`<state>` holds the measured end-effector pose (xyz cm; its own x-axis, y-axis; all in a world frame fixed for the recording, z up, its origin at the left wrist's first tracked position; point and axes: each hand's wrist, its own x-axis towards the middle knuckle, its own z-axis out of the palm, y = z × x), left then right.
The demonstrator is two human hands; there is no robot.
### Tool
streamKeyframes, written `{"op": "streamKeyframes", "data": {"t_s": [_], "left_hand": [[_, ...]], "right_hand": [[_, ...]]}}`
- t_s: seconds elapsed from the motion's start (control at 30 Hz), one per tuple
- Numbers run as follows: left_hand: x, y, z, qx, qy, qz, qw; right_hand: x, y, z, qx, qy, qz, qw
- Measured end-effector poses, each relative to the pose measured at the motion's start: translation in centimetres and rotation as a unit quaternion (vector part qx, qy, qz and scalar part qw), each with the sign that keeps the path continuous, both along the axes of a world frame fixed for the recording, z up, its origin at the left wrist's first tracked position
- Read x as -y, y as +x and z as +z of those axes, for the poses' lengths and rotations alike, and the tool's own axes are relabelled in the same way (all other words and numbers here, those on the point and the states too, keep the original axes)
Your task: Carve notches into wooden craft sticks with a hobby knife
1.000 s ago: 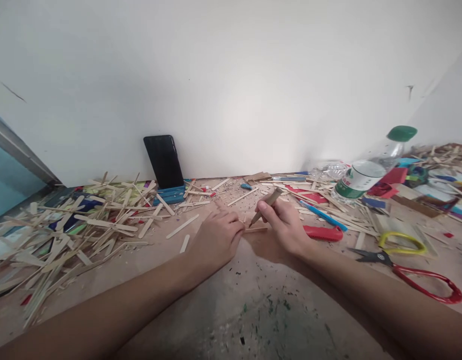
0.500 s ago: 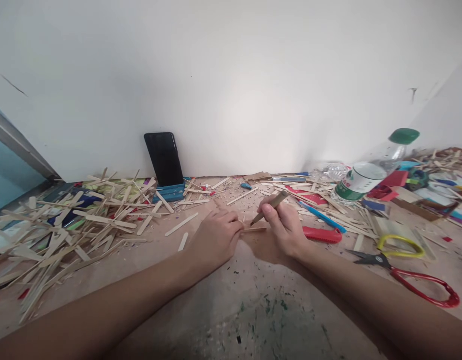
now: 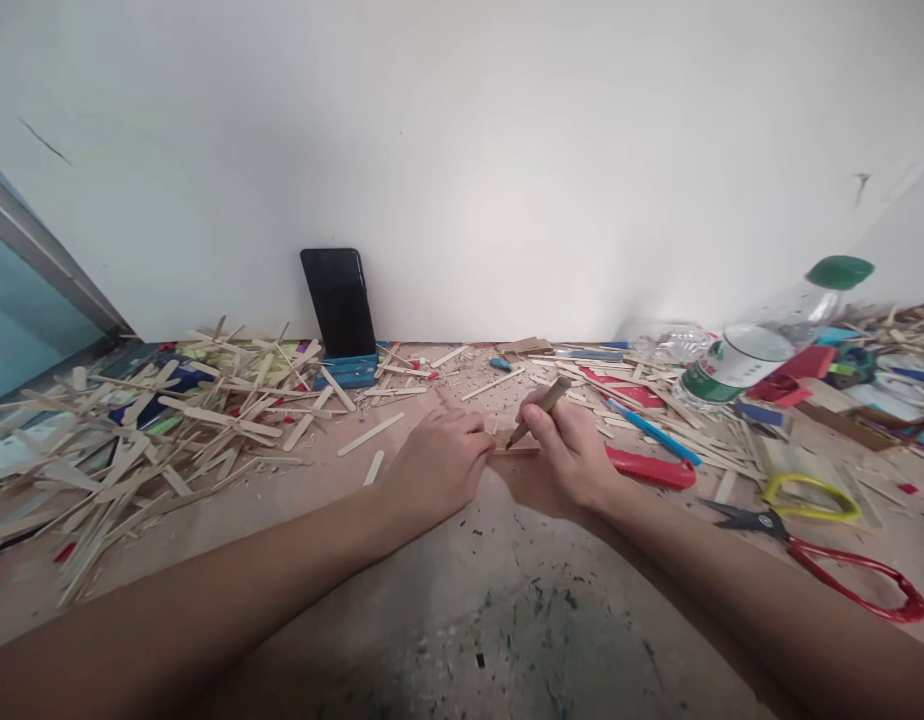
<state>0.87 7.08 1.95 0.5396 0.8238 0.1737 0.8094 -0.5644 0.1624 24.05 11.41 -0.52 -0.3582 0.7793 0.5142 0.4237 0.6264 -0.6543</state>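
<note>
My right hand [image 3: 571, 440] is closed round a thick olive-brown pen-shaped tool [image 3: 550, 396], held slanted with its narrow dark tip pointing down. That tip is at or just above a short pale wooden stick [image 3: 518, 451] lying across the worktop; whether they touch I cannot tell. My left hand [image 3: 439, 455] has its fingers bent and pressed together on the stick's left end, which they hide. Left of that hand lie two loose craft sticks [image 3: 370, 434]. Close to my right wrist is a red-handled cutter [image 3: 652, 467].
Craft sticks [image 3: 229, 420] are heaped on the left. A black phone [image 3: 338, 303] leans at the wall in a blue stand [image 3: 349, 371]. At right are scissors [image 3: 762, 520], a blue pen [image 3: 653, 432] and a green-capped plastic bottle [image 3: 739, 362]. Shavings litter the worktop [image 3: 402, 620].
The camera view has shifted slightly, so the surroundings sit a little further right. Both hands keep nearly the same grip, and the tool tip stays by the stick.
</note>
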Motion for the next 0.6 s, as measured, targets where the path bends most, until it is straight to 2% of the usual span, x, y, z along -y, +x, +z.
{"op": "streamKeyframes", "data": {"t_s": [0.6], "left_hand": [[-0.34, -0.57, -0.93, 0.050, 0.021, -0.022, 0.998]], "right_hand": [[0.28, -0.13, 0.43, 0.000, -0.010, -0.014, 1.000]]}}
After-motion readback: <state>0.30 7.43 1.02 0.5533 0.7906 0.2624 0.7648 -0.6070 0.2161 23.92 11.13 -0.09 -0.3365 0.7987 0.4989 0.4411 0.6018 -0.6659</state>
